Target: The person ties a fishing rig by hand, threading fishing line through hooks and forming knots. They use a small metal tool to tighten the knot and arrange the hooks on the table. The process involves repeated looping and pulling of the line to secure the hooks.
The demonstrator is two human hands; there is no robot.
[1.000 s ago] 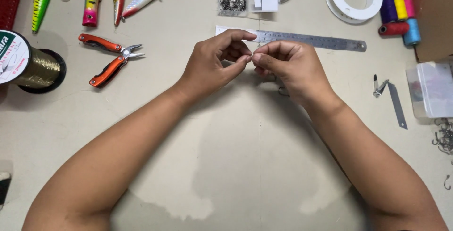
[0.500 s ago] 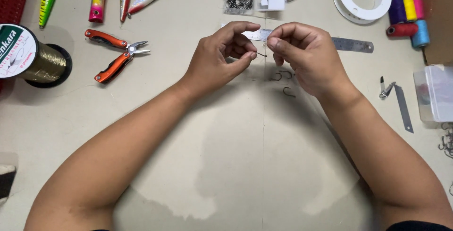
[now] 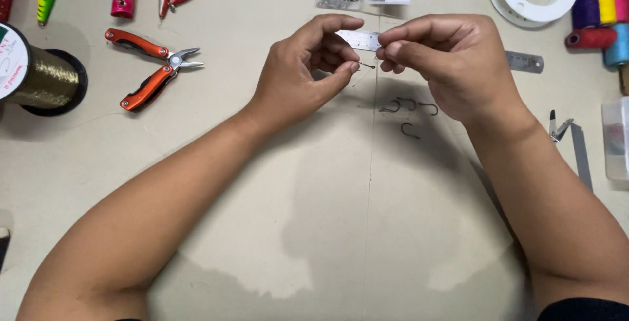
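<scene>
Since the earlier frame, both hands have been drawn slightly apart above the table [image 3: 196,183]. A small hook [image 3: 367,66] is pinched between thumb and forefinger of the left hand [image 3: 308,72]; the right hand [image 3: 445,59] is closed at its fingertips just beside it, though what it grips cannot be told. Loose hooks [image 3: 409,108] lie beneath, a steel ruler [image 3: 524,62] behind, orange pliers [image 3: 154,69] well to the left.

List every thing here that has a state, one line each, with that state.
left hand: pinching a small hook
right hand: fingertips pinched together beside the hook
orange pliers: handles spread, lying flat
loose hooks: lying untouched
gold line spool: on its side
</scene>
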